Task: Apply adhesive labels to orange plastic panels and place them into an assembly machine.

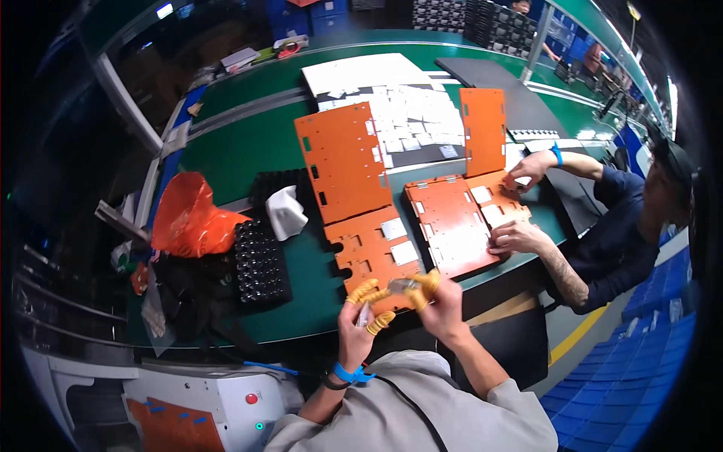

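The left hand (360,320), yellow cots on its fingertips, is closed around a small pale piece that rises toward the right hand (431,297), which pinches its upper end with cotted fingers; what the piece (401,285) is cannot be made out. Both hands hover at the near edge of the green bench (248,158), just over the lower end of an orange panel (373,252).

That panel already carries two white pads, at twelve and one o'clock from the hands. Further at twelve lies a larger orange panel (343,169) with only a few small white bits along its right edge. At one o'clock, two more orange panels (452,222) are under a co-worker's hands (520,237), and they bear several pads. Beyond them lies a dark sheet of white pads (410,120), with plenty left. By this look, the padding seems partly done.

At nine o'clock sits a black tray (260,264) and an orange bag (188,218).
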